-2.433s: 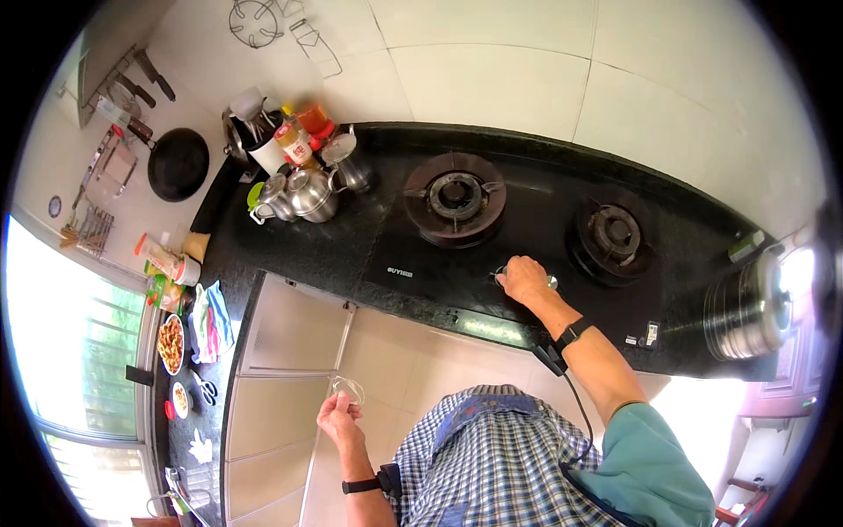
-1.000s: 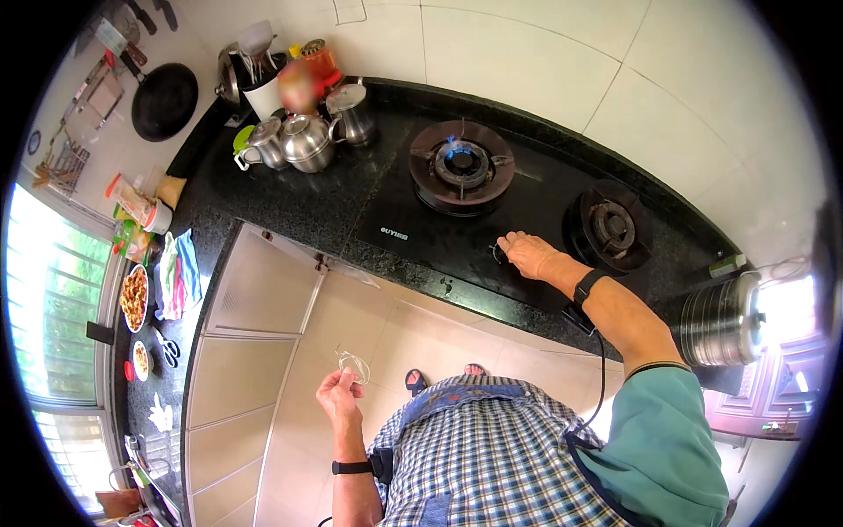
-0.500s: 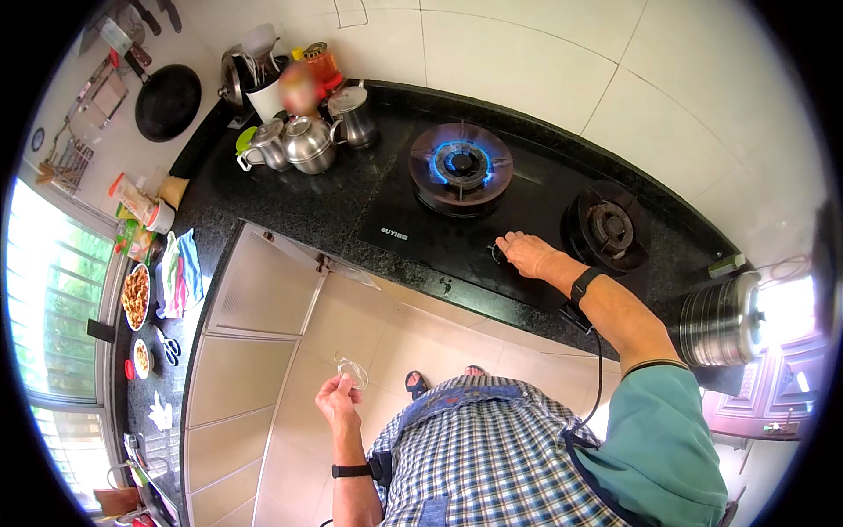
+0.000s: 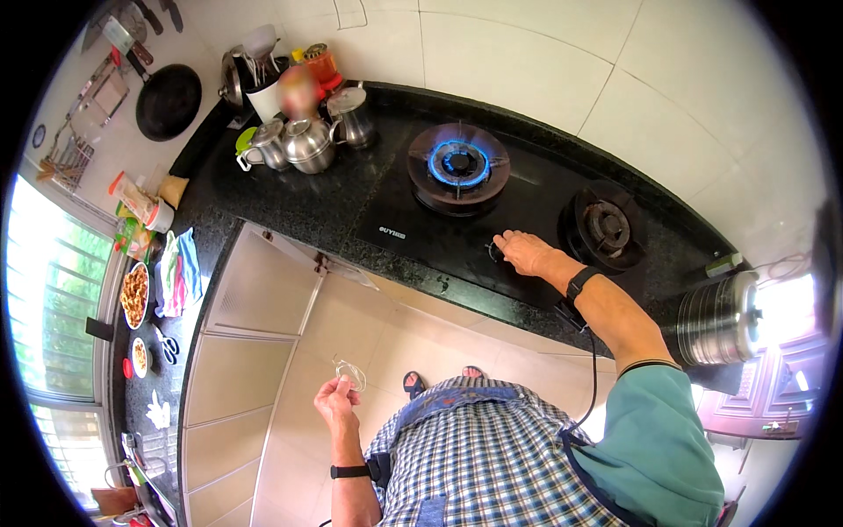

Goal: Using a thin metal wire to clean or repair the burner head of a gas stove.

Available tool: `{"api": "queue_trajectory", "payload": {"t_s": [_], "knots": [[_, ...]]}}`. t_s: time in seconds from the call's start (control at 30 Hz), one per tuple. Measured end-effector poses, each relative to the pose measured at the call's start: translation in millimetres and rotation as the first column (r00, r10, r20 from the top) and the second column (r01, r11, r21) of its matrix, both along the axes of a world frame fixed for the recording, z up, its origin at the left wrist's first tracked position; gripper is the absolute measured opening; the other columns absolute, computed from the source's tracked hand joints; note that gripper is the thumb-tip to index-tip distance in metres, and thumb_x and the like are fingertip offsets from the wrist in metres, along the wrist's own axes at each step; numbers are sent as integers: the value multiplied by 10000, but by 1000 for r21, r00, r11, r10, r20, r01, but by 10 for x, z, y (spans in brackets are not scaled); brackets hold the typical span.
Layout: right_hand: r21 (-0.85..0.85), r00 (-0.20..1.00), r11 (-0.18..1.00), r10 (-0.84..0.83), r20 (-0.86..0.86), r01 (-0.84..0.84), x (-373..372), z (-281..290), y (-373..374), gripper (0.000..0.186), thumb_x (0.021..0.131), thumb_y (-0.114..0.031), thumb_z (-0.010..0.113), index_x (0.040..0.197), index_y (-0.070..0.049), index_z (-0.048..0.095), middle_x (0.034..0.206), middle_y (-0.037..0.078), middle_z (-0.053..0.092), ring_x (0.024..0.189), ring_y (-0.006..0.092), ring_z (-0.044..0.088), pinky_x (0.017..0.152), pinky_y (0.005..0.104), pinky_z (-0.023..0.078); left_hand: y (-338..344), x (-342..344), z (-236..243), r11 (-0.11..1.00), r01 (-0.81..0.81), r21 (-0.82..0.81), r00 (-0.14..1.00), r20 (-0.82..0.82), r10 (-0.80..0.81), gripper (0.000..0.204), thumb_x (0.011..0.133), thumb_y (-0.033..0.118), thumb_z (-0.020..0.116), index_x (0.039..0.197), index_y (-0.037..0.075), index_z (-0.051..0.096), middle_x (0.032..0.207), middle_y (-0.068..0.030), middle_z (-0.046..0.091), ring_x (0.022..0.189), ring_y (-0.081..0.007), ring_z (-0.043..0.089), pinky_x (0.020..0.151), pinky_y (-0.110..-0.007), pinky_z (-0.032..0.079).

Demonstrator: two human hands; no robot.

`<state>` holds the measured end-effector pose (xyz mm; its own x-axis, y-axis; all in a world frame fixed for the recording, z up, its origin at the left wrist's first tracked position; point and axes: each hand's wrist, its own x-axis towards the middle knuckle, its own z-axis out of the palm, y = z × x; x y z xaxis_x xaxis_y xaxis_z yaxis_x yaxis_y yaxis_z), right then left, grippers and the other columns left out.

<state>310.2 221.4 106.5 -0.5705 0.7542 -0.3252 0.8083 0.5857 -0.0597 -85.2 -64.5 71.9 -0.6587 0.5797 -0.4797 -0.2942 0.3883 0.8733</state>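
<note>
My right hand (image 4: 522, 251) is closed on a stove knob (image 4: 494, 250) near the front of the black cooktop (image 4: 421, 233); its fingers hide most of the knob. Behind it, the left burner (image 4: 458, 169) burns with a blue ring of flame, and no pot stands on it. The right burner (image 4: 608, 224) shows no flame. Over the floor, my left hand (image 4: 335, 402) pinches a thin, pale, see-through loop (image 4: 353, 376), like string or a strip of plastic. Its exact kind is too fine to make out.
Steel pots (image 4: 309, 147) and a utensil holder (image 4: 265, 97) stand left of the cooktop. A steel canister (image 4: 718, 321) is at the right end. Bowls of food (image 4: 135, 297), scissors (image 4: 168, 345) and cloths (image 4: 183, 272) lie along the left counter. A cabinet door (image 4: 294, 250) hangs ajar.
The flame on the left burner has grown from a broken ring to a fuller, brighter one. My right hand stays at the knob, and my left hand keeps its loop, barely moved.
</note>
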Motion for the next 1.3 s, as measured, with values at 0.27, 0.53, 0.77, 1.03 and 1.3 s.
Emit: {"api": "queue_trajectory", "payload": {"t_s": [0.27,0.53,0.77,1.03,1.3], "knots": [[-1,992,994,-109,-70,110,13,23,-61,433,872,-136,650,1245,20,498,1150,228,568,1084,385,586,932,449,496,18,0,54,1000,14,26,1000,-19,-14,133,835,87,690,829,-34,635,670,-78,636,463,-135,528,428,-256,409],[-78,945,956,-293,-148,284,-63,127,-35,576,837,-295,734,1246,38,505,1130,242,583,1064,403,599,923,454,501,52,39,49,999,21,32,998,-57,-19,131,841,78,692,836,-44,644,657,-86,639,448,-131,531,409,-254,414],[-62,936,950,-312,-162,306,-47,49,1,504,830,-325,737,1125,47,567,1119,245,594,1057,401,602,913,452,505,94,54,32,998,44,38,997,-59,-42,149,834,96,696,837,-45,644,664,-86,645,459,-134,550,414,-251,426],[-71,929,946,-325,-179,317,-38,81,25,494,839,-333,725,1119,45,574,1119,240,600,1055,392,605,917,449,502,164,98,107,998,51,26,996,-72,-49,165,824,109,713,810,-35,633,655,-83,637,461,-130,524,426,-250,399],[-77,929,947,-321,-184,312,-34,8,22,430,854,-299,719,1092,45,621,1096,234,621,1040,391,616,913,443,508,186,98,117,997,69,22,995,-70,-67,158,840,110,701,799,-28,636,650,-79,638,463,-126,524,427,-249,397]]}}
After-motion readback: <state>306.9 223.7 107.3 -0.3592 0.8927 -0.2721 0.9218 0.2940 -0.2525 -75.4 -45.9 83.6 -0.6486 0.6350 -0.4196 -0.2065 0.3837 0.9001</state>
